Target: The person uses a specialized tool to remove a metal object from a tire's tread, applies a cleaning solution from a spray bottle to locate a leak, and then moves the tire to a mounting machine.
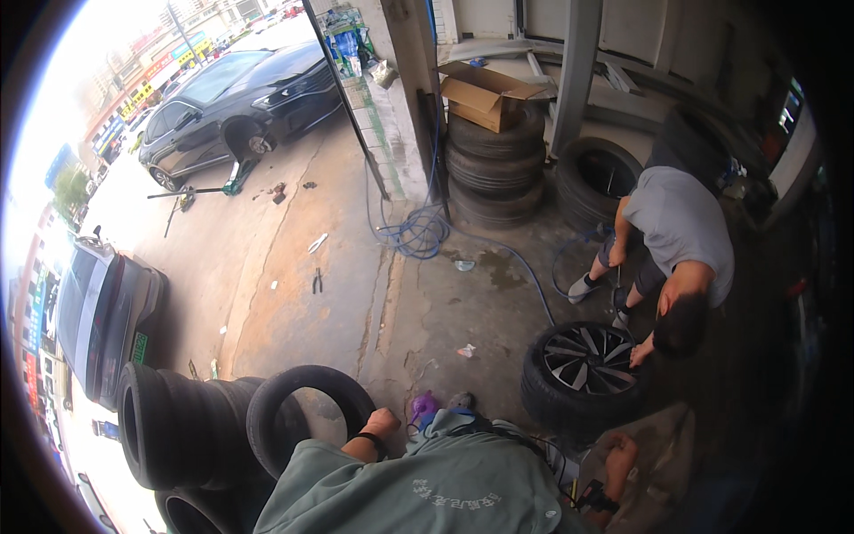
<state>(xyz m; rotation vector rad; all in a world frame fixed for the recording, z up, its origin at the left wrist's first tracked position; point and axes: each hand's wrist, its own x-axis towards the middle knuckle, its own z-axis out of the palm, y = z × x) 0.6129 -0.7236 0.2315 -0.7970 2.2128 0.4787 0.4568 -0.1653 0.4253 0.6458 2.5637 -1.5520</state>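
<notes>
My left hand [381,424], closed, grips the right side of an upright black tire [276,418] at the lower left. My right hand [619,458] is at the lower right with curled fingers; whether they hold anything is unclear. Ahead of it a black tire on an alloy wheel [583,369] lies flat. A co-worker [676,222] in a grey shirt bends over that wheel, one hand [639,354] at its edge, the other near a blue hose. A purple object [424,405] is on the floor near my feet.
Several tires [169,427] lie piled at left; more [494,178] are stacked behind under a cardboard box [485,93]. A dark car [213,125] stands outside with a jack [233,182]; another [98,329] is at left. Coiled hose [418,233] and pliers [317,280] lie on the concrete.
</notes>
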